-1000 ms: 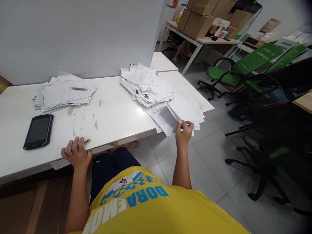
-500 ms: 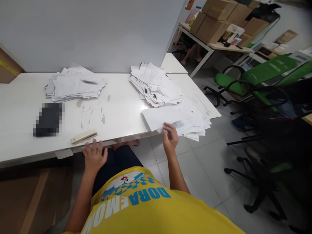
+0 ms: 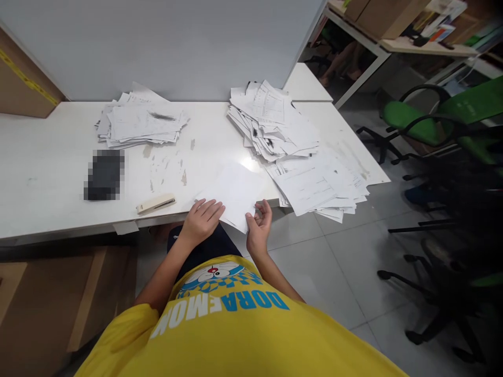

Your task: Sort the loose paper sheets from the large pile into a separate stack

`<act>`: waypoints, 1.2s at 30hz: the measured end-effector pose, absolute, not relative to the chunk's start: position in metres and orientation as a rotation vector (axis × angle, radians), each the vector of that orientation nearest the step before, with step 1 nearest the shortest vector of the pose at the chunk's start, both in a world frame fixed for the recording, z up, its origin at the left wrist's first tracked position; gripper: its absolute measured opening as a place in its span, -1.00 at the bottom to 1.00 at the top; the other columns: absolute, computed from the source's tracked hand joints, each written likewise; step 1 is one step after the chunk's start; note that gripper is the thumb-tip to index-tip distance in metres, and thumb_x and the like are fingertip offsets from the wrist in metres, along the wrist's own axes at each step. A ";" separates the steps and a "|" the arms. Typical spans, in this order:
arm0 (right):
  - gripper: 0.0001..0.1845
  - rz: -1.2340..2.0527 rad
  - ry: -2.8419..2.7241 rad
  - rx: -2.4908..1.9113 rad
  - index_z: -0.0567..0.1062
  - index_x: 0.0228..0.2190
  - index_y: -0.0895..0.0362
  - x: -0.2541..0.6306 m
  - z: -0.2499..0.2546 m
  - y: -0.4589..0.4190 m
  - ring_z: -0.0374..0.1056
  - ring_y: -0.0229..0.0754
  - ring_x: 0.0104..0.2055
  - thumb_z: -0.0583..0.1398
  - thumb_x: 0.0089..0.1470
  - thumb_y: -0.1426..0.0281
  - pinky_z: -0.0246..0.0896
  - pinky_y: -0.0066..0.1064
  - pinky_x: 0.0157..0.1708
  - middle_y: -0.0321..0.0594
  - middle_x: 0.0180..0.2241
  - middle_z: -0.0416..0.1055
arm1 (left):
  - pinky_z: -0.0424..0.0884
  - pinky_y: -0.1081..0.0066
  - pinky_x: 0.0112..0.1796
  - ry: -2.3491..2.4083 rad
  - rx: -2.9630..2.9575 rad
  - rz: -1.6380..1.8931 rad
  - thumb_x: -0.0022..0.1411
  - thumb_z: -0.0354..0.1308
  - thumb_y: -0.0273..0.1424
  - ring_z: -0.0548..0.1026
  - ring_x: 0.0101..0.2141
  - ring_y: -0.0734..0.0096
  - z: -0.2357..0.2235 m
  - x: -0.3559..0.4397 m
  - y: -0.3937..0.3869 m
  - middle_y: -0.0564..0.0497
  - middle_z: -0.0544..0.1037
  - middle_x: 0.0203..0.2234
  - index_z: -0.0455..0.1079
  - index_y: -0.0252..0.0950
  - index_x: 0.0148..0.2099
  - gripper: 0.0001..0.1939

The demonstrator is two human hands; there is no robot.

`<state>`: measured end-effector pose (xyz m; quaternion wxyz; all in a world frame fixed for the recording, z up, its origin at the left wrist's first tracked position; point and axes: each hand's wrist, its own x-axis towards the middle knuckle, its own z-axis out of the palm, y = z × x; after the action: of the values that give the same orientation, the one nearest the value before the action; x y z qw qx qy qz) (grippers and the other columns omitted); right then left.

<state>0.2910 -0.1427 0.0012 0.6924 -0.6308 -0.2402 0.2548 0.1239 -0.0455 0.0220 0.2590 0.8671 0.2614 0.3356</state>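
A white sheet of paper [image 3: 236, 191] lies partly on the desk, its near corner sticking out past the front edge. My right hand [image 3: 260, 224] pinches its right near side between thumb and fingers. At the sheet's left near side, my left hand [image 3: 203, 220] closes on it with the fingers together on top; that thumb is hidden. A cream stapler [image 3: 156, 203] lies left of my left hand by the desk edge. To the right of my right hand, a spread pile of printed papers [image 3: 310, 186] overhangs the edge.
Two more messy paper stacks, a left stack [image 3: 141, 123] and a right stack [image 3: 275, 123], sit by the grey partition [image 3: 176, 47]. A blurred-out dark object [image 3: 104, 175] lies on the white desk [image 3: 39, 173]. Cardboard boxes and green chairs [image 3: 412, 123] stand around.
My right hand has drawn a sheet leftward off the near right pile to in front of me. My left hand has moved right from beside the stapler onto that sheet. The view has shifted.
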 end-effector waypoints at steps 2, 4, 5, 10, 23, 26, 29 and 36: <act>-0.17 0.640 -0.475 -1.415 0.11 0.24 -0.03 0.293 -0.002 -0.140 0.28 -0.23 -0.19 0.28 -0.01 0.17 0.34 -0.30 -0.10 -0.14 -0.05 0.23 | 0.28 0.02 0.21 0.695 2.204 0.854 0.25 0.18 -0.34 0.55 0.03 0.11 0.025 0.124 -0.045 -0.12 0.62 -0.04 0.54 -0.11 0.01 -0.71; -0.13 0.680 -0.443 -1.430 0.11 0.23 -0.02 0.294 -0.005 -0.137 0.27 -0.20 -0.18 0.30 -0.05 0.16 0.34 -0.29 -0.09 -0.18 -0.13 0.21 | 0.30 0.02 0.19 0.637 2.214 0.779 0.25 0.17 -0.34 0.55 0.02 0.12 0.025 0.125 -0.046 -0.12 0.62 -0.03 0.54 -0.11 0.00 -0.72; -0.13 0.686 -0.437 -1.439 0.12 0.23 -0.02 0.294 -0.005 -0.136 0.26 -0.20 -0.18 0.31 -0.06 0.15 0.34 -0.29 -0.09 -0.20 -0.15 0.20 | 0.32 0.04 0.17 0.611 2.245 0.759 0.26 0.15 -0.35 0.55 0.02 0.14 0.024 0.125 -0.048 -0.12 0.62 -0.04 0.54 -0.11 -0.01 -0.73; -0.27 0.638 -0.440 -1.433 0.18 0.19 0.02 0.296 -0.004 -0.131 0.23 -0.21 -0.21 0.22 0.03 0.14 0.31 -0.30 -0.08 -0.23 -0.21 0.18 | 0.42 0.14 0.05 0.605 2.294 0.830 0.30 0.13 -0.36 0.58 -0.03 0.18 0.016 0.126 -0.050 -0.11 0.64 -0.11 0.56 -0.10 -0.08 -0.79; -0.68 0.092 -0.967 -1.538 0.41 -0.05 0.06 0.376 0.044 -0.143 0.30 -0.16 -0.20 0.06 0.18 0.33 0.31 -0.26 -0.15 -0.17 -0.22 0.28 | 0.46 0.20 -0.02 0.776 2.299 0.967 0.37 0.08 -0.29 0.59 -0.04 0.17 0.001 0.099 -0.035 -0.14 0.65 -0.12 0.56 -0.15 -0.05 -0.75; -0.75 -0.139 -1.178 -1.568 0.48 -0.16 0.07 0.394 0.066 -0.152 0.34 -0.12 -0.22 0.04 0.22 0.35 0.32 -0.23 -0.23 -0.14 -0.23 0.31 | 0.47 0.21 -0.06 0.935 2.225 1.156 0.34 0.11 -0.26 0.60 -0.12 0.18 0.002 0.099 -0.038 -0.14 0.66 -0.21 0.56 -0.18 -0.11 -0.77; -0.74 -0.428 -1.200 -1.603 0.51 -0.24 0.07 0.407 0.081 -0.160 0.35 -0.08 -0.26 0.02 0.25 0.35 0.32 -0.19 -0.26 -0.14 -0.31 0.30 | 0.46 0.23 -0.06 1.199 1.966 1.425 0.30 0.17 -0.18 0.58 -0.21 0.23 0.006 0.105 -0.042 -0.10 0.63 -0.31 0.53 -0.22 -0.22 -0.76; -0.62 -1.026 -1.160 -1.651 0.54 -0.23 0.07 0.440 0.115 -0.173 0.34 -0.02 -0.30 -0.07 0.28 0.45 0.30 -0.14 -0.30 -0.07 -0.33 0.29 | 0.46 0.33 -0.03 1.064 0.940 1.632 0.18 0.29 -0.06 0.50 -0.01 0.28 0.032 0.126 -0.042 -0.03 0.56 -0.10 0.36 -0.16 -0.04 -0.59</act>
<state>0.4404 -0.1734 0.1152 0.4251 -0.6603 -0.4638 -0.4101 0.1255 -0.0424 0.0322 0.4700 0.3835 0.4342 0.6660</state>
